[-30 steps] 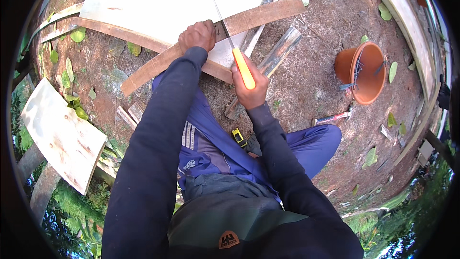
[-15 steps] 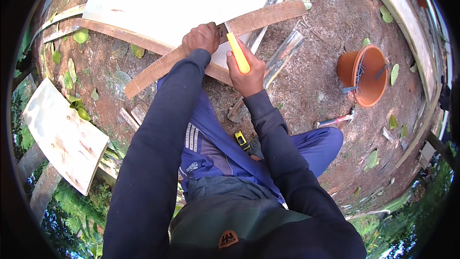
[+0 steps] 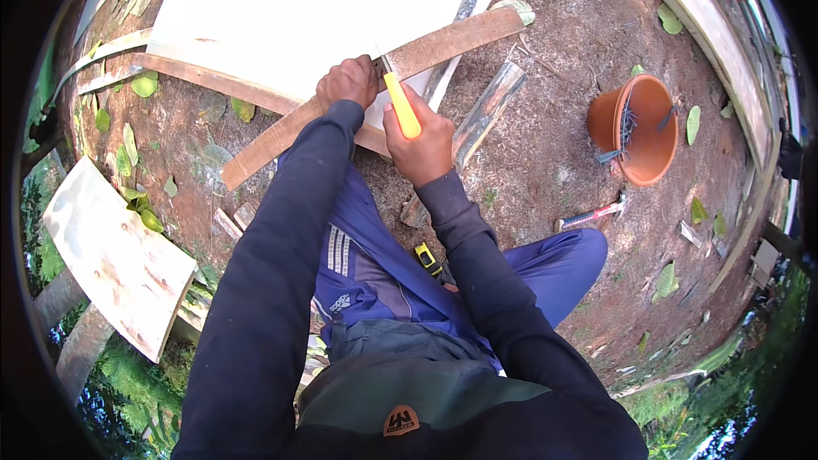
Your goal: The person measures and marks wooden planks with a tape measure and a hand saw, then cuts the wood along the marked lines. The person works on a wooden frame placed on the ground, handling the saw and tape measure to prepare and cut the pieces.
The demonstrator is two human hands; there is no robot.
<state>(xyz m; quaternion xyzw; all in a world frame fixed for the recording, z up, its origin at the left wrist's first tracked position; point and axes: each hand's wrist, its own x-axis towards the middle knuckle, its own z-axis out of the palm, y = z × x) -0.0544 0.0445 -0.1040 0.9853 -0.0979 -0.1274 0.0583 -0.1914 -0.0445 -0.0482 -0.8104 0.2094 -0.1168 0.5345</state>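
Observation:
In my right hand (image 3: 421, 138) is the yellow handle of a handsaw (image 3: 401, 106), my fingers closed around it. Its thin blade points away from me and crosses a long brown wooden plank (image 3: 456, 40). My left hand (image 3: 348, 83) grips this plank just left of the blade and presses it down. Slantwise, the plank lies over the wooden edge of a large white panel (image 3: 281, 17). How deep the blade sits in the wood is hard to see.
To the right stands an orange-brown bucket (image 3: 603, 117) holding grey strands. A hammer (image 3: 590, 215) and a yellow tape measure (image 3: 428, 259) lie nearer me. Beyond my right hand is a rough timber piece (image 3: 487, 111). A pale board (image 3: 115, 260) leans at left.
My right hand has drawn the saw back toward me, slightly left, and more blade shows beside the plank. My left hand still presses the plank; the whole view has shifted a little.

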